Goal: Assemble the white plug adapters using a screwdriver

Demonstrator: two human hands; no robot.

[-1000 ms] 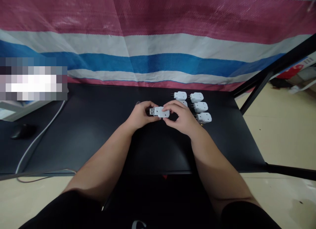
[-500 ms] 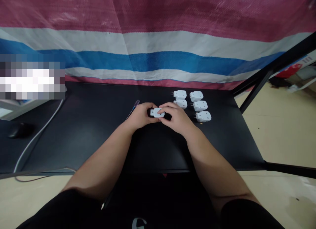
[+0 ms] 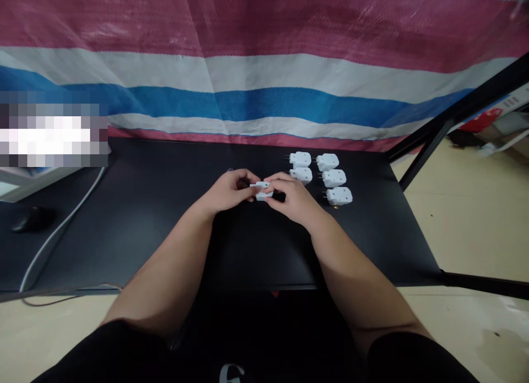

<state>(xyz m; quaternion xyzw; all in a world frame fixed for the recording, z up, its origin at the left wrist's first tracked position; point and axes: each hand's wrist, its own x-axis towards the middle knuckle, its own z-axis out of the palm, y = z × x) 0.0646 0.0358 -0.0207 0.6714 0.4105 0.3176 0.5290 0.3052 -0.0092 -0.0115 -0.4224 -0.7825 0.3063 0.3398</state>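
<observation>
Both hands meet over the black table (image 3: 149, 212), the left hand (image 3: 224, 192) coming in from the nine o'clock side, the right hand (image 3: 296, 198) from three, thumbs and fingers of each pinched on one white plug piece (image 3: 264, 197). They cover so much of it that I can't tell whether it's whole. Between one and three o'clock from it lie five white plugs (image 3: 334, 178), a column of two and a column of three, narrow ends toward nine. They look complete from here, so I'd judge those five done and the piece between the hands unfinished, as it isn't yet among them. Just at six o'clock of the nearest plug sits a tiny brass-coloured bit (image 3: 336, 207); whether it belongs to this work, I can't say.
</observation>
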